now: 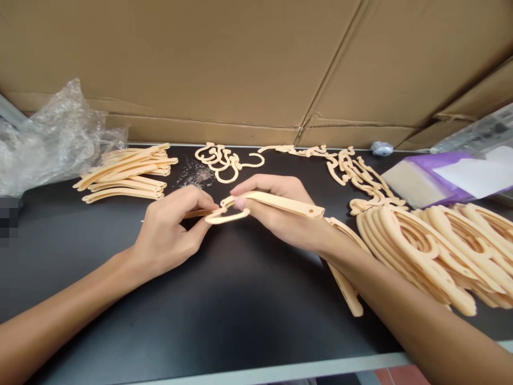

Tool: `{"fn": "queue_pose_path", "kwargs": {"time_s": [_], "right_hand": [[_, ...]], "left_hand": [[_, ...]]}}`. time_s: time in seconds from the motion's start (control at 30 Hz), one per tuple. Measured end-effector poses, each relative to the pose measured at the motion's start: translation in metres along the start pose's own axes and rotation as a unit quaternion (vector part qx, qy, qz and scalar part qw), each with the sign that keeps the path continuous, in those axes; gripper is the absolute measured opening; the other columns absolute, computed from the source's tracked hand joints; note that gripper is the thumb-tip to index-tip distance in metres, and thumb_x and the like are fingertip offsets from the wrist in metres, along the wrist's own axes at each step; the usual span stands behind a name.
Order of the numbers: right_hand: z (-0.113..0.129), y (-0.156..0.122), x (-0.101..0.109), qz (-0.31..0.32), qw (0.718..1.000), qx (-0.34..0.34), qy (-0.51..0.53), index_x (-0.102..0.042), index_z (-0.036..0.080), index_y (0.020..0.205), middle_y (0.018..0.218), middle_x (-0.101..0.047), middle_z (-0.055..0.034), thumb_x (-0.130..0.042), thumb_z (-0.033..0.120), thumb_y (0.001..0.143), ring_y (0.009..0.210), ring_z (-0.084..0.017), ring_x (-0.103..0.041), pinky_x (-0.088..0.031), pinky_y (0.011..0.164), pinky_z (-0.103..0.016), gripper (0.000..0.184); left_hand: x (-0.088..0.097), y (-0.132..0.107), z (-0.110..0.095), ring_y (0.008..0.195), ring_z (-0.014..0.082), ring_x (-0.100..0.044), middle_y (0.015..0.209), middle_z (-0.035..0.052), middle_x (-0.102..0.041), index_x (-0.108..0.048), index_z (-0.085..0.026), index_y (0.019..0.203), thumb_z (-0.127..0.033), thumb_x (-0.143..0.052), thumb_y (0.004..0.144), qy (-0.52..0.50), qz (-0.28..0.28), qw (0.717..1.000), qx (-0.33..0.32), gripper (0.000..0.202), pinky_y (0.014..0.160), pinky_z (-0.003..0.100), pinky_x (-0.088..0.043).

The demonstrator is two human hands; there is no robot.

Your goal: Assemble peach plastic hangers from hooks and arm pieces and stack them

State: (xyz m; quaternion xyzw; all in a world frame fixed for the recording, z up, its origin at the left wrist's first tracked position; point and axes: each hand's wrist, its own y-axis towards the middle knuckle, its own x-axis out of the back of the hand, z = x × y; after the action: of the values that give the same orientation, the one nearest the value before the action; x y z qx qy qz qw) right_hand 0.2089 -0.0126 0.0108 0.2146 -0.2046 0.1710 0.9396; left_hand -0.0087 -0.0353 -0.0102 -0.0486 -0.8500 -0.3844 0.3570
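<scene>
two bare hands are meeting over the black tabletop (224,321), working on pale, cream-coloured hanger parts. the left hand (170,230) is curling inward, its thumb and forefinger pinching together at the left end of a hook (230,218); a thin strip (196,214) is showing between its fingers and thumb, partly hidden. the right hand (280,211) is closing its thumb and fingertips on the near end of a long arm piece (280,203), which is slanting back over that hand. the hook is sitting between the two hands, its curve pointing right, just below the arm piece.

two loose arm pieces (345,289) are lying beside the right forearm, partly covered by it. farther left, a heap of arm pieces (124,174) is resting next to crumpled clear plastic (60,141). loose hooks (227,174) are lying beyond the hands, and stacked hangers (417,251) are filling the right side, near a purple package (425,168). cardboard (224,64) is standing behind.
</scene>
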Motion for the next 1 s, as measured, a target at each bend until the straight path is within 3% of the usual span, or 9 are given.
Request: {"fn": "queue_pose_path", "kwargs": {"time_s": [0.17, 0.3, 0.53, 0.7, 1.0], "right_hand": [[-0.0008, 0.0019, -0.001, 0.005, 1.0, 0.028, 0.009, -0.078, 0.018, 0.093, 0.093, -0.079, 0.001, -0.069, 0.014, 0.088, 0.085, -0.013, -0.071, -0.051, 0.077, -0.023, 0.011], [0.0001, 0.0015, 0.0, -0.014, 0.999, 0.034, -0.007, -0.078, 0.019, 0.093, 0.094, -0.079, 0.0013, -0.068, 0.016, 0.089, 0.085, -0.014, -0.071, -0.051, 0.077, -0.024, 0.012], [0.0031, -0.0016, 0.0005, 0.01, 0.998, 0.061, -0.034, -0.078, 0.019, 0.094, 0.091, -0.079, 0.0019, -0.065, 0.013, 0.09, 0.081, -0.013, -0.071, -0.051, 0.075, -0.022, 0.015], [0.0049, -0.0029, -0.0008, 0.016, 0.997, 0.065, -0.039, -0.077, 0.019, 0.094, 0.09, -0.079, 0.0013, -0.064, 0.014, 0.092, 0.08, -0.013, -0.071, -0.051, 0.075, -0.022, 0.015], [0.0079, -0.0043, -0.0035, -0.002, 0.986, 0.143, -0.083, -0.077, 0.016, 0.095, 0.092, -0.08, -0.0008, -0.062, 0.011, 0.093, 0.08, -0.012, -0.072, -0.052, 0.077, -0.019, 0.016]], "left_hand": [[0.0012, 0.002, 0.0028, 0.075, 0.0151, -0.066, 0.082, 0.0009, -0.069, -0.061, -0.022, 0.083, -0.019, -0.069, 0.09, -0.018, -0.002, 0.999, -0.029, 0.011, 0.066, 0.028, -0.053], [0.0028, 0.0025, 0.0044, 0.077, 0.0126, -0.065, 0.086, 0.0015, -0.068, -0.061, -0.02, 0.084, -0.013, -0.07, 0.089, -0.004, 0.012, 0.999, -0.037, 0.013, 0.069, 0.025, -0.051], [0.0031, 0.0024, 0.0048, 0.078, 0.0116, -0.065, 0.087, 0.0028, -0.069, -0.061, -0.017, 0.084, -0.012, -0.068, 0.09, 0.015, 0.01, 0.998, -0.059, 0.011, 0.071, 0.024, -0.049], [0.0021, 0.0005, 0.006, 0.076, 0.0122, -0.066, 0.087, 0.0018, -0.069, -0.062, -0.019, 0.083, -0.017, -0.064, 0.093, 0.014, 0.004, 0.999, -0.05, 0.01, 0.07, 0.024, -0.049], [0.0036, 0.0006, 0.0045, 0.074, 0.0149, -0.066, 0.083, -0.0002, -0.07, -0.061, -0.022, 0.078, -0.023, -0.064, 0.091, 0.02, -0.001, 1.0, -0.008, 0.013, 0.068, 0.027, -0.05]]}}
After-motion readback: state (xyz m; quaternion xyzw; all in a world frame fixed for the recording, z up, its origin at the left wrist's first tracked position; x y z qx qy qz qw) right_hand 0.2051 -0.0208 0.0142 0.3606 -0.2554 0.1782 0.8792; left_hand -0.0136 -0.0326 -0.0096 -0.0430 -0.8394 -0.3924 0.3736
